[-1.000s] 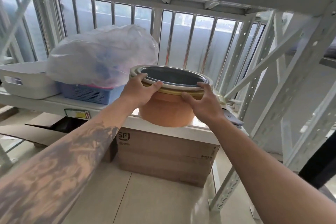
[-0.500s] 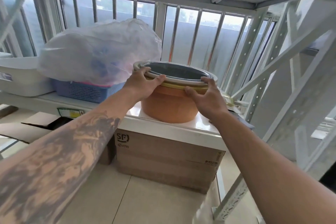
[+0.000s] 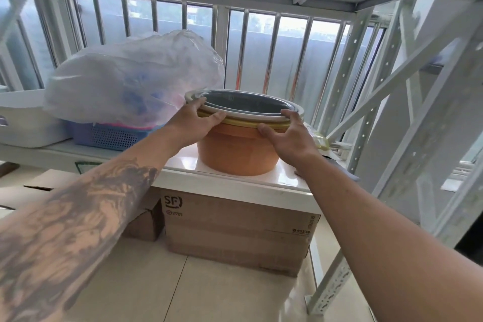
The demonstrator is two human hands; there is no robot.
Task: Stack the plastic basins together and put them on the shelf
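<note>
The stacked basins (image 3: pixel 236 149) are set near the shelf (image 3: pixel 235 183) front edge, gripped at the rim between left hand (image 3: pixel 194 125) and right hand (image 3: pixel 287 136).

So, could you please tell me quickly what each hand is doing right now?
Left hand: closed on the rim of the stacked basins.
Right hand: closed on the same stack's rim, opposite side.

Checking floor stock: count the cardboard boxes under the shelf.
2. The big SF-marked box sits on the floor under the shelf; a smaller box stands at its left, partly behind the forearm. More may be hidden.
</note>
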